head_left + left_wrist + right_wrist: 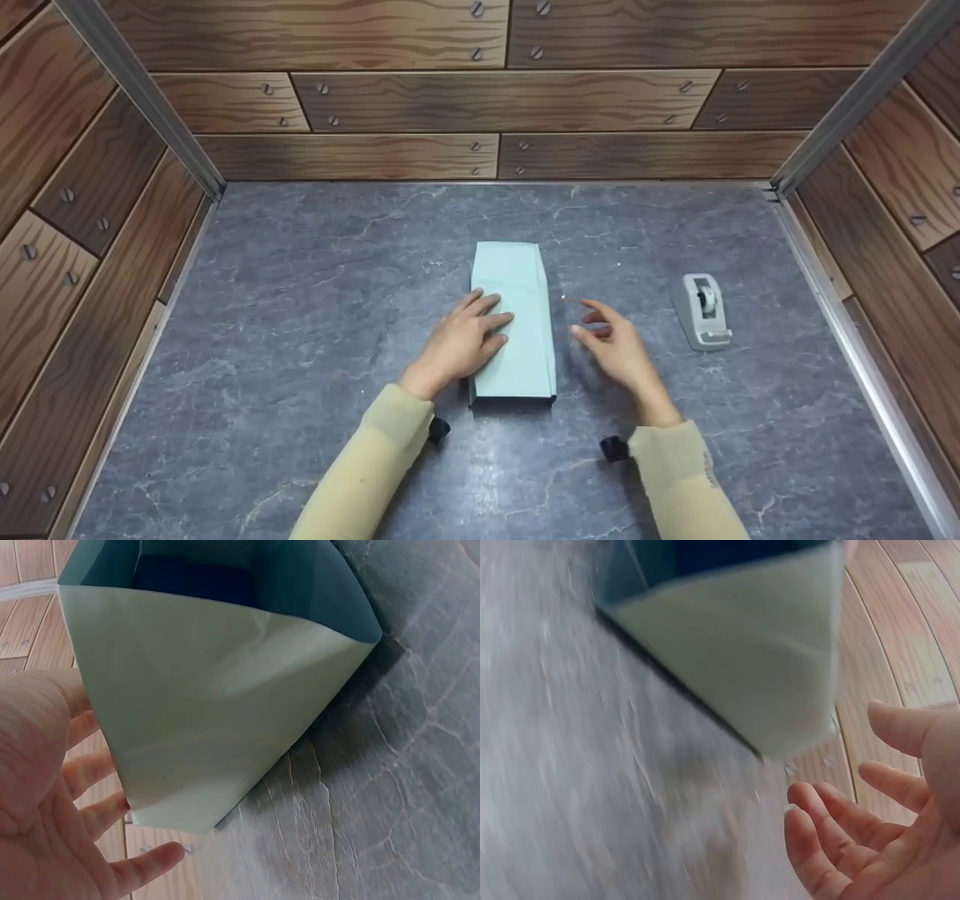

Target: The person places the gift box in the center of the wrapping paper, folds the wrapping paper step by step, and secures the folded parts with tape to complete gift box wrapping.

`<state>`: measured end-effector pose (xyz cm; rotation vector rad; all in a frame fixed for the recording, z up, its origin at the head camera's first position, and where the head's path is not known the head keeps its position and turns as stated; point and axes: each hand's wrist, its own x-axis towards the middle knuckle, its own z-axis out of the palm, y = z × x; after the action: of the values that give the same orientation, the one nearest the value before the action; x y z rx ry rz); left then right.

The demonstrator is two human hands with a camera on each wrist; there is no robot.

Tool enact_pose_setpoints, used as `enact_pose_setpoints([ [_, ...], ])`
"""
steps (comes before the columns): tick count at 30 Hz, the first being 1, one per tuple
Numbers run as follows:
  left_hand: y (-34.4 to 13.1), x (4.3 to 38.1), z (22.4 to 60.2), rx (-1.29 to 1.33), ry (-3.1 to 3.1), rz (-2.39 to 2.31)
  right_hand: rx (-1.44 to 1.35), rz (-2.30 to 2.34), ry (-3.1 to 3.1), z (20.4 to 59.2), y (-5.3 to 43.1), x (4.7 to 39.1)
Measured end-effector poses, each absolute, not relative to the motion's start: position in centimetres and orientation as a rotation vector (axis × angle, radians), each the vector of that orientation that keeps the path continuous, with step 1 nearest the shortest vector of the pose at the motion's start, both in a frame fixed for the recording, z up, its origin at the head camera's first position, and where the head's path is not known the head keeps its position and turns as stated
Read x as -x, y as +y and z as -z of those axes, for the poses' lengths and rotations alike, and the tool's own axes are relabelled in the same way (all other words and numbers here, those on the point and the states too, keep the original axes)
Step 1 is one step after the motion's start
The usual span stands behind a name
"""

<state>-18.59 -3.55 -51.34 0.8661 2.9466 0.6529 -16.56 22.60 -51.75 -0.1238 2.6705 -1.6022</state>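
A pale mint-green paper bag (521,356) lies lengthwise on the table, its dark open end facing me. My left hand (461,337) rests on its left side, fingers spread over the upper face. The left wrist view shows the bag's mouth (195,581) gaping, with blue inside. To the right of the bag, my right hand (619,349) hovers apart from it, thumb and fingers separated and loosely bent. A tiny clear strip, like tape (568,299), sticks out from its index fingertip. A grey tape dispenser (701,307) stands farther right.
The dark marbled tabletop (322,300) is enclosed by wood-patterned panels (495,101) at the back and on both sides. Metal rails (862,352) run along the side edges. Black wrist cameras (614,449) stick out from the sleeves.
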Motion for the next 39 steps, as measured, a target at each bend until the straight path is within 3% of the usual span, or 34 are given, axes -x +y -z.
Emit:
enact_pose_setpoints([
  [16,-3.7,18.6,51.4,-0.884,2.952,-0.623,-0.180,1.650,2.991,49.8,31.1,15.9],
  [21,-3.7,18.7,51.4,-0.900,2.944,-0.629,-0.259,1.695,3.064,50.2,34.0,15.7],
  [29,-3.8,18.8,51.7,-0.908,2.946,-0.664,-0.620,1.538,3.046,50.5,37.1,16.0],
  [39,-3.7,18.5,51.8,-0.887,2.942,-0.665,-0.776,1.536,2.872,52.5,39.7,16.1],
])
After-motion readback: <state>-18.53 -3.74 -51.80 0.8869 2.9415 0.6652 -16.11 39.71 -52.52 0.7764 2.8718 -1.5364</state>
